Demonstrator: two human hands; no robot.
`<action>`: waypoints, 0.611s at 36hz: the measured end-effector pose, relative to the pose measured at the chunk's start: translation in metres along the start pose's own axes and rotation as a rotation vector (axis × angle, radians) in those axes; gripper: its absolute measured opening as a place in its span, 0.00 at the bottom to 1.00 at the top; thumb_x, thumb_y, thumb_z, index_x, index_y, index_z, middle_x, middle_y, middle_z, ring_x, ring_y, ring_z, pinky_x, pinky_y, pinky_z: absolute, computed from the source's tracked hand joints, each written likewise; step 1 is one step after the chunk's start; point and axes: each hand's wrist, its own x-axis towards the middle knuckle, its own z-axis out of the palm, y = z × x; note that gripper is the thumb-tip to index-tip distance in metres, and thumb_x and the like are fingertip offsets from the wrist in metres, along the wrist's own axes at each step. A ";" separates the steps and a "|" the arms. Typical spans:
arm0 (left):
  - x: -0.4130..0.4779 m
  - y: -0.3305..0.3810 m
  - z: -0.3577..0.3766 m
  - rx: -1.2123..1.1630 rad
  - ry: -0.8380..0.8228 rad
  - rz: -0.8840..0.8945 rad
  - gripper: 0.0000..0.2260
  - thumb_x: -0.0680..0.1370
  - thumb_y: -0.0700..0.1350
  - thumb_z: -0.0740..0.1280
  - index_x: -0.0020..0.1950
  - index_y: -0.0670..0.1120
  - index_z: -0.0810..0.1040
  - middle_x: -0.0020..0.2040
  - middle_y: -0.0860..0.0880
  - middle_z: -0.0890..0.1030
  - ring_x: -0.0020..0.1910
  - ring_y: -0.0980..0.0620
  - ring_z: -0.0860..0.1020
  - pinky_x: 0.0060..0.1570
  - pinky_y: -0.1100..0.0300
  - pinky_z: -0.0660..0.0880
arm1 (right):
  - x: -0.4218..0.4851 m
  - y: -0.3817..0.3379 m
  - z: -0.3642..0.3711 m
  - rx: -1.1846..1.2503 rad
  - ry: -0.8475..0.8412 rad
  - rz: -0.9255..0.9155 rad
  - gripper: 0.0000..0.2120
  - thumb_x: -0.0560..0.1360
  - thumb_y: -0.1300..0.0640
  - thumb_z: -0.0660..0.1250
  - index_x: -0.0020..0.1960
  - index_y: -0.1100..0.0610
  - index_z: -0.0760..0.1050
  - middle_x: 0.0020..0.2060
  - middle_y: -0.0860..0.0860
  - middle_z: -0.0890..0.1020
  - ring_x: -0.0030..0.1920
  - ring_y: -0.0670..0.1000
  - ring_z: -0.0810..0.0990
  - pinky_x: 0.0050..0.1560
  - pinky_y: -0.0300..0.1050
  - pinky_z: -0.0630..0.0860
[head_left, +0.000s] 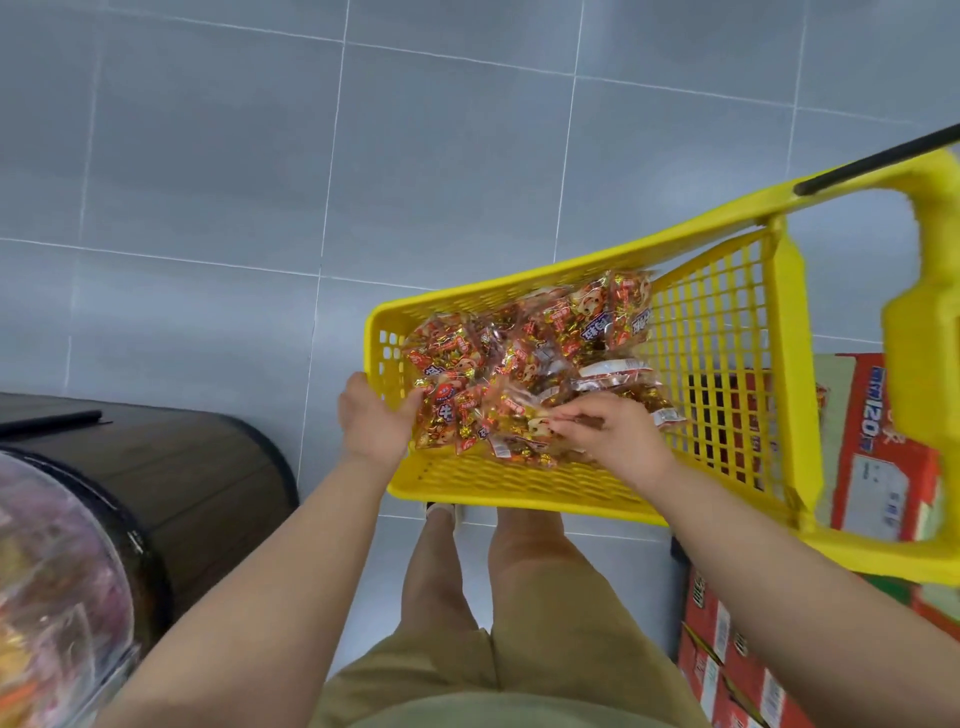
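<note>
A yellow plastic shopping basket (519, 480) with a mesh wall and a tall yellow handle hangs tilted in front of me. Several small red-and-gold snack packets (524, 358) lie piled inside it. My left hand (371, 418) grips the basket's left corner, thumb outside the rim and fingers reaching inside against the packets. My right hand (610, 434) is inside the basket over the pile, its fingertips pinching one of the packets.
A dark wooden round display stand (171, 483) with a clear dome of sweets (57, 597) is at my left. Red cardboard cartons (878, 457) are stacked at the right, behind and under the basket. Grey floor tiles (260, 156) stretch ahead. My legs are below.
</note>
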 end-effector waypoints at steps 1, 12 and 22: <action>-0.008 0.007 0.000 -0.016 0.040 0.129 0.28 0.74 0.52 0.72 0.67 0.39 0.68 0.64 0.41 0.73 0.65 0.43 0.70 0.65 0.47 0.68 | -0.004 -0.008 -0.006 0.107 0.006 0.044 0.08 0.70 0.56 0.73 0.42 0.42 0.81 0.35 0.37 0.82 0.38 0.34 0.78 0.39 0.24 0.71; -0.047 0.054 0.007 -0.236 -0.732 0.070 0.11 0.72 0.48 0.74 0.50 0.43 0.82 0.44 0.56 0.82 0.45 0.56 0.79 0.45 0.58 0.73 | 0.002 -0.021 -0.033 0.490 -0.227 0.316 0.07 0.71 0.49 0.70 0.47 0.49 0.83 0.44 0.51 0.84 0.43 0.49 0.79 0.47 0.43 0.75; -0.036 0.042 0.009 -0.525 -0.663 -0.206 0.15 0.75 0.39 0.71 0.58 0.52 0.75 0.50 0.49 0.85 0.50 0.49 0.83 0.51 0.51 0.79 | 0.056 0.048 -0.039 -0.687 0.074 0.159 0.27 0.71 0.59 0.69 0.69 0.49 0.69 0.68 0.51 0.69 0.67 0.56 0.63 0.67 0.50 0.63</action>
